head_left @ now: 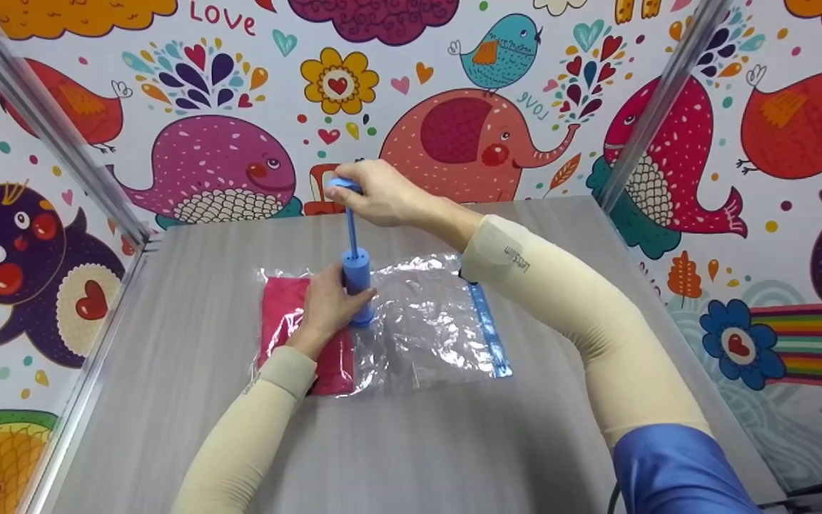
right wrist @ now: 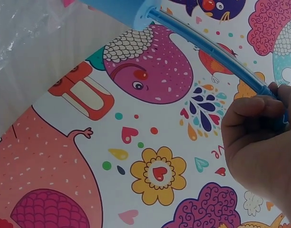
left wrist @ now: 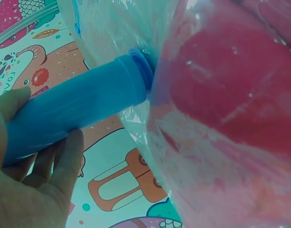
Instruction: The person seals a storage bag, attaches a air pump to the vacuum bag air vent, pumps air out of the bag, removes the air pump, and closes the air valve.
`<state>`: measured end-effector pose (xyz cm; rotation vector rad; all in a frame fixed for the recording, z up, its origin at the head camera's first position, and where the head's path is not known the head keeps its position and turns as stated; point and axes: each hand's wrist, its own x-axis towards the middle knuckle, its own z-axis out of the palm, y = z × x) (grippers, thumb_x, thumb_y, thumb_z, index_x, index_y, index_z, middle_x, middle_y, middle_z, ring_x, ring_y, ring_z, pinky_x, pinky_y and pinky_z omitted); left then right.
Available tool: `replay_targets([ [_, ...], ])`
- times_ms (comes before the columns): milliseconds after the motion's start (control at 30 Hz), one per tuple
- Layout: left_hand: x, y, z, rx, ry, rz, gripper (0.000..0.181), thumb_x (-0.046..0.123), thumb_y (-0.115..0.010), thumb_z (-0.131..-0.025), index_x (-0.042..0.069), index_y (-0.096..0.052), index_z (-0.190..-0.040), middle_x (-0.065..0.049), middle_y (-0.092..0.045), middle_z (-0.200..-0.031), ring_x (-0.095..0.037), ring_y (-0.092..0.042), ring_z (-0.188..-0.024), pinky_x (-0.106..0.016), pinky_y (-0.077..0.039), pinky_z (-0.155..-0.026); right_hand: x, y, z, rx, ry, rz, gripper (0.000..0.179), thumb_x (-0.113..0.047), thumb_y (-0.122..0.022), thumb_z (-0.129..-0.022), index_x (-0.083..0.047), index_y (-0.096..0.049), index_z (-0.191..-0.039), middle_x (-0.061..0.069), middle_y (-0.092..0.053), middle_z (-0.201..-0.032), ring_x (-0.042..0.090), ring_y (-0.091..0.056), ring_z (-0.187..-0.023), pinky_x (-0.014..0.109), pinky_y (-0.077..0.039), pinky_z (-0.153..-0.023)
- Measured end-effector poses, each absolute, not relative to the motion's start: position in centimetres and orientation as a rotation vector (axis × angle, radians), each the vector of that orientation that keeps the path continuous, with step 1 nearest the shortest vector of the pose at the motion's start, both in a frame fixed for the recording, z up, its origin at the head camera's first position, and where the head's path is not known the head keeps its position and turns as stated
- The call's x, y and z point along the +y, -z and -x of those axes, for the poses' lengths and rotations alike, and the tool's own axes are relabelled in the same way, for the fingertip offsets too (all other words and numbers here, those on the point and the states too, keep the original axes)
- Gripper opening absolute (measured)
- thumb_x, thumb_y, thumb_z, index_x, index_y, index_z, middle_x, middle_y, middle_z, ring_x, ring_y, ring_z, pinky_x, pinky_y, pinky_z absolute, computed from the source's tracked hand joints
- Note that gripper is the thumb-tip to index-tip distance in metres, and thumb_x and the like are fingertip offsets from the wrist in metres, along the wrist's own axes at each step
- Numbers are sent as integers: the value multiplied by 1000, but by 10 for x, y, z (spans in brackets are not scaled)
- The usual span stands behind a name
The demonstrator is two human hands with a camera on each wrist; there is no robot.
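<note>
On inspection, a clear plastic bag lay flat on the grey wood-grain table, nearer the far edge than the near one. Its end with a folded pink item, apparently cloth, faced the table's left edge; its blue closure strip faced the right. A blue plastic cylindrical hand pump stood roughly upright on the bag, beside the pink item. My left hand was wrapped round the barrel, low down; my right hand was curled round the handle, with a long stretch of rod exposed.

Progress, in my judgement: packing was done and the pump seated; drawing out air appeared unfinished, since the clear half was rumpled and loose (whether the strip was fully sealed, I could not tell). Further strokes seemed outstanding.
</note>
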<state>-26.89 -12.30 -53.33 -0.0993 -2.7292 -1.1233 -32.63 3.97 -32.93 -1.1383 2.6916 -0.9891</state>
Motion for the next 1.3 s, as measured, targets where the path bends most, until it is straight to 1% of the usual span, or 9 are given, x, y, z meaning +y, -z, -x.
replay_targets([
  [167,-125,536,271,-2699,1142,131,50,30,-93,-90,-2,-74,-122,-26,-84,-115,-43,-83,-103,-60,-67,-94,39,341,328,2662,852,1148,32,-33,-59,-117,-11,-58,-95,-3,-46,-79,13,-44,-78,27,-41,-74],
  [300,-130,547,278,-2669,1175,150,51,36,-94,-90,0,-73,-122,-22,-85,-113,-38,-84,-102,-56,-69,-93,38,349,329,2636,712,1124,29,-35,-58,-118,-12,-63,-101,-3,-51,-83,14,-51,-81,29,-44,-74],
  [433,-125,535,270,-2693,1119,127,50,31,-93,-90,-3,-73,-120,-26,-84,-113,-44,-83,-103,-62,-67,-93,35,356,328,2622,565,1111,26,-35,-57,-118,-13,-61,-103,-1,-51,-87,17,-53,-86,32,-46,-79],
  [700,-121,532,268,-2727,1042,124,56,32,-94,-91,-2,-72,-129,-25,-83,-121,-45,-82,-111,-62,-66,-100,26,374,326,2589,372,1001,36,-39,-54,-118,-7,-68,-127,5,-61,-103,22,-60,-98,38,-57,-91],
  [900,-122,536,268,-2704,1054,141,61,30,-94,-87,-1,-70,-134,-27,-82,-125,-49,-80,-113,-65,-64,-101,23,391,325,2589,352,994,35,-36,-53,-116,-5,-69,-118,5,-59,-99,23,-60,-96,36,-52,-83],
  [1000,-122,536,269,-2704,1062,145,63,31,-94,-87,-1,-69,-136,-26,-82,-126,-49,-80,-114,-64,-64,-101,22,396,325,2591,371,988,38,-36,-54,-115,-4,-72,-122,8,-68,-102,24,-63,-97,39,-57,-87],
  [1100,-122,536,270,-2706,1072,144,64,32,-93,-88,0,-69,-137,-26,-82,-126,-48,-81,-114,-64,-64,-101,23,398,325,2575,422,955,43,-38,-53,-116,-4,-72,-132,13,-75,-115,24,-67,-100,41,-62,-93],
  [1200,-122,536,271,-2703,1072,153,65,32,-93,-87,0,-69,-138,-26,-82,-125,-49,-80,-114,-64,-64,-101,25,396,326,2515,470,883,47,-42,-52,-117,-5,-69,-140,15,-74,-115,22,-67,-91,38,-63,-81],
  [1300,-122,536,271,-2701,1070,154,64,31,-94,-86,-1,-70,-136,-26,-82,-125,-49,-80,-114,-65,-63,-102,26,390,328,2435,501,796,54,-49,-49,-118,-7,-65,-147,12,-68,-105,18,-63,-77,31,-55,-63],
])
